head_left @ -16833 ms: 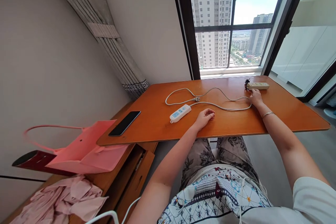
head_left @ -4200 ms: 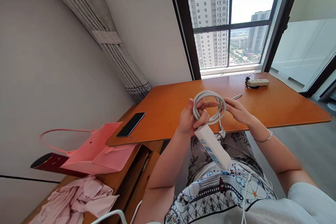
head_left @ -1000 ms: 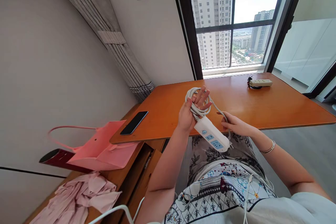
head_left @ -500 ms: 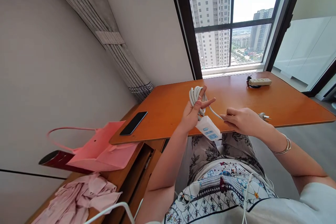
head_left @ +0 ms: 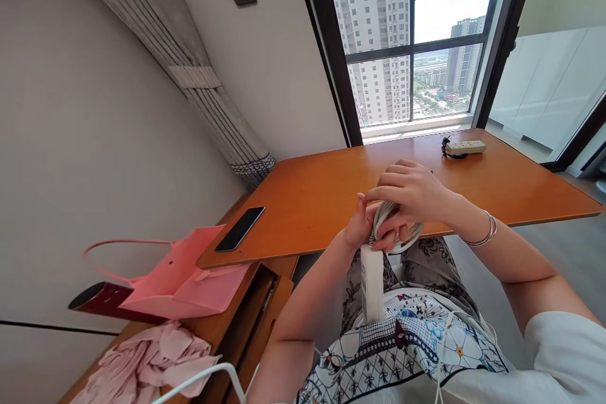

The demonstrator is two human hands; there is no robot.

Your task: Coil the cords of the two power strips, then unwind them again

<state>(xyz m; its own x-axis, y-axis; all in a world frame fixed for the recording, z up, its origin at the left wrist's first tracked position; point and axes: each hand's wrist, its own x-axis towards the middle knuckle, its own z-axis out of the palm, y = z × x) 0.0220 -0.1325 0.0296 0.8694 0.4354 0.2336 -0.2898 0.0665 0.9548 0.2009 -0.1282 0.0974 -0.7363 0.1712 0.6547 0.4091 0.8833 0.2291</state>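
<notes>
From where I stand, the left hand [head_left: 360, 226] grips the coiled cord [head_left: 384, 212], with the white power strip [head_left: 373, 284] hanging from it over the person's lap, just in front of the table [head_left: 307, 202]. The right hand [head_left: 411, 194] bends over the coil; whether it pinches the cord, I cannot tell. The step looks like wrapping cord around the bundle; the next move calls for keeping the loops tight.
</notes>
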